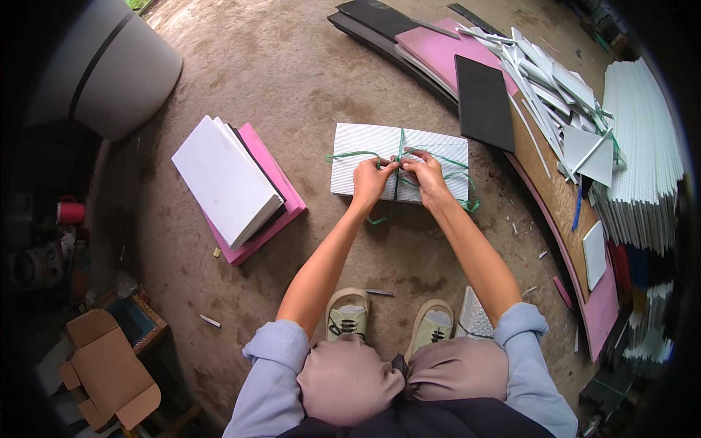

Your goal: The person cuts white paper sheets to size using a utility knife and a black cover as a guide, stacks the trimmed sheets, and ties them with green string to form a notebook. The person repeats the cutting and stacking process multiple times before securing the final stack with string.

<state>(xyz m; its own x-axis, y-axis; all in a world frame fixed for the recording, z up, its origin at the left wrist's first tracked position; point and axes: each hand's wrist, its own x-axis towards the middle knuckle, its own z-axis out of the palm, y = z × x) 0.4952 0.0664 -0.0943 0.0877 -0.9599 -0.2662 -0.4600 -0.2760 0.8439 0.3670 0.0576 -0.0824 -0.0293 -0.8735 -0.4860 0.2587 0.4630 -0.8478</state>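
On the floor in front of me lies a white bundle of ribbed sheets (358,139). Green plastic string (400,142) crosses over its top, with loose ends trailing to the left and right. My left hand (370,179) pinches the string close to where the strands cross, at the middle of the bundle. Right beside it, my right hand (427,177) has its fingers closed on the string too. The fingertips nearly meet, and they partly hide the crossing, so I cannot make out whether a knot is there.
To the left stands a stack of white, black and pink sheets (230,182). A board (544,157) at the right carries white offcuts (540,73) and a black panel (484,102), beside tall piled white sheets (639,146). An opened cardboard box (109,365) sits lower left.
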